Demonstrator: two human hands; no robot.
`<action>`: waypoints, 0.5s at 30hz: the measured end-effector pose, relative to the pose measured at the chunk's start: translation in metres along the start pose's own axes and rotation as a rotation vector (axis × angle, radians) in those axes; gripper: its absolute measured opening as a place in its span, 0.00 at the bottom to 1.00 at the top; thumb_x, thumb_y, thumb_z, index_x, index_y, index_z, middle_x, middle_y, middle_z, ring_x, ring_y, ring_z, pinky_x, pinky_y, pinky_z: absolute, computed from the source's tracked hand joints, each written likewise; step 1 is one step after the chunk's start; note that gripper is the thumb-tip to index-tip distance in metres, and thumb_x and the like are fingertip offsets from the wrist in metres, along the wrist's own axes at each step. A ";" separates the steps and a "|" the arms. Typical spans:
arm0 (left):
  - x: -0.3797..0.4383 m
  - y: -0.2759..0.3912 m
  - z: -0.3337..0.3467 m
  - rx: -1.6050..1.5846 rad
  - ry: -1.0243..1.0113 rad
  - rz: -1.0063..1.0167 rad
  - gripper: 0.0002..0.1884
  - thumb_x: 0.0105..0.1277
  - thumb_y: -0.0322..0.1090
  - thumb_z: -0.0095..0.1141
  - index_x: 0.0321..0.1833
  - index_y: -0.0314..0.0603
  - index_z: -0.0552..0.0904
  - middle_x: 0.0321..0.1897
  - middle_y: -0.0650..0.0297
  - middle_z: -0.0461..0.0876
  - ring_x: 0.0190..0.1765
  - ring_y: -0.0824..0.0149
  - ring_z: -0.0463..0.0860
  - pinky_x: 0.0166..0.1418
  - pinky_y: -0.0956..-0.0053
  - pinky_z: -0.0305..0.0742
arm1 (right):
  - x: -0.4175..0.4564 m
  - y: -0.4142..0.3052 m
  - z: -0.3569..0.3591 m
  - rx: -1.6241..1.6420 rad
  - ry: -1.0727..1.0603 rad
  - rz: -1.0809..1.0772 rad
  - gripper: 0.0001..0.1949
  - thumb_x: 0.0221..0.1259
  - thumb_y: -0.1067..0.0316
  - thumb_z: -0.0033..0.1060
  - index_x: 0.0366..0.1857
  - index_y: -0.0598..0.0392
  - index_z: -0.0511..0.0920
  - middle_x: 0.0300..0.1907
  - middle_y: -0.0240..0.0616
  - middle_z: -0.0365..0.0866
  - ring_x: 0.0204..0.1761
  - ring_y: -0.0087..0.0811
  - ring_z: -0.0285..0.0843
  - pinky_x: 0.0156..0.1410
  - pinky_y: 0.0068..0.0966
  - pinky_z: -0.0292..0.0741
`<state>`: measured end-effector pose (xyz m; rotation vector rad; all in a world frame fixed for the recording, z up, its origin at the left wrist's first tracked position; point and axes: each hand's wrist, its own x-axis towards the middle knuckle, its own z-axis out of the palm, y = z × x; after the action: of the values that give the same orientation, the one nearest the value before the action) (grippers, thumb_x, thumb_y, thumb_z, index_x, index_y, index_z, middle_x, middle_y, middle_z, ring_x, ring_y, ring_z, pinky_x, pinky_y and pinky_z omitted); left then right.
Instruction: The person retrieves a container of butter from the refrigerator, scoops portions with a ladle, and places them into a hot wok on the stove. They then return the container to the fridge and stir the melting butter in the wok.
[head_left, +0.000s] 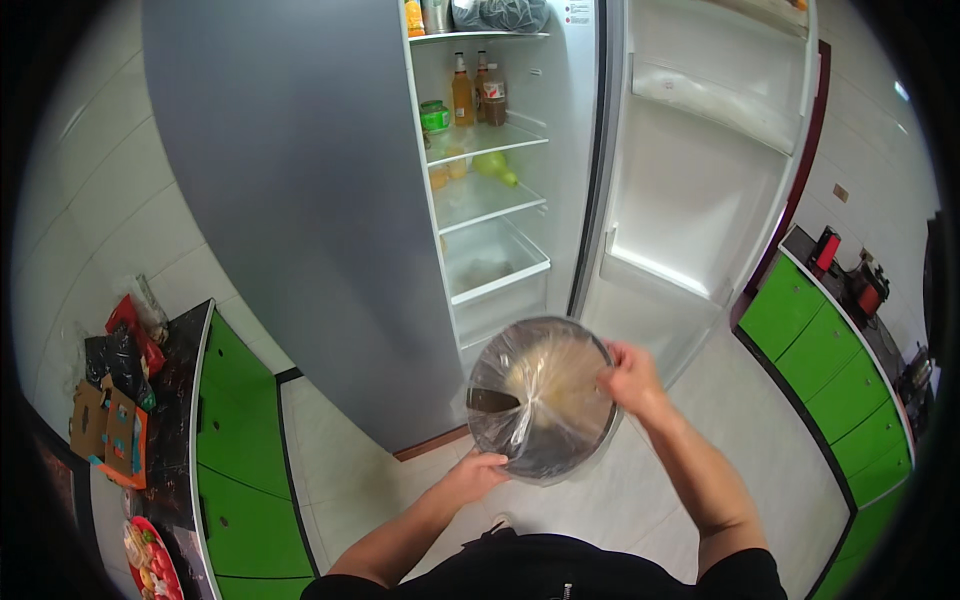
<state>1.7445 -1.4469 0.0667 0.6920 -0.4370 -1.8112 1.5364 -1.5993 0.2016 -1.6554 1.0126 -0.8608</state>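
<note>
Both my hands hold a round metal bowl (551, 457) in front of the open refrigerator (525, 285). Clear plastic film (532, 397), gathered near the middle, covers its top. Something pale yellow (551, 367) shows blurrily beneath the film; I cannot tell what it is. My left hand (480, 476) grips the lower left rim, thumb on top. At the upper right rim, my right hand (631, 377) is closed around the edge. The bowl is off the floor, just before the lower shelves.
The refrigerator door (697, 187) stands swung out to the right. Shelves hold bottles (463, 94), a green-lidded jar (434, 116) and a green gourd (495, 166). Green cabinets flank both sides; a cardboard box (112, 435) and a red tray of vegetables (154, 559) sit on the left counter (169, 465).
</note>
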 end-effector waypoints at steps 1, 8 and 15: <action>0.011 0.017 0.008 -0.101 -0.110 0.012 0.24 0.52 0.28 0.53 0.56 0.41 0.72 0.57 0.56 0.71 0.61 0.51 0.68 0.68 0.47 0.55 | 0.027 -0.019 -0.005 -0.031 0.017 -0.033 0.17 0.41 0.77 0.50 0.40 0.60 0.80 0.29 0.27 0.80 0.28 0.18 0.70 0.32 0.18 0.69; 0.167 0.019 0.004 -0.380 -0.444 0.016 0.35 0.57 0.52 0.54 0.67 0.54 0.59 0.69 0.57 0.56 0.72 0.47 0.47 0.71 0.49 0.43 | 0.218 -0.094 -0.063 -0.246 0.091 -0.215 0.07 0.34 0.75 0.57 0.13 0.56 0.68 0.15 0.26 0.66 0.20 0.21 0.60 0.24 0.23 0.60; 0.278 0.146 0.115 -0.257 -0.508 0.372 0.39 0.60 0.66 0.41 0.68 0.48 0.55 0.68 0.54 0.56 0.68 0.46 0.58 0.66 0.48 0.58 | 0.340 -0.143 -0.090 0.186 -0.036 -0.242 0.08 0.40 0.80 0.52 0.14 0.53 0.67 0.16 0.27 0.65 0.17 0.22 0.60 0.22 0.21 0.59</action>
<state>1.7108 -1.7621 0.1738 -0.0401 -0.6071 -1.6308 1.6246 -1.9170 0.3892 -1.6474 0.6935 -1.0480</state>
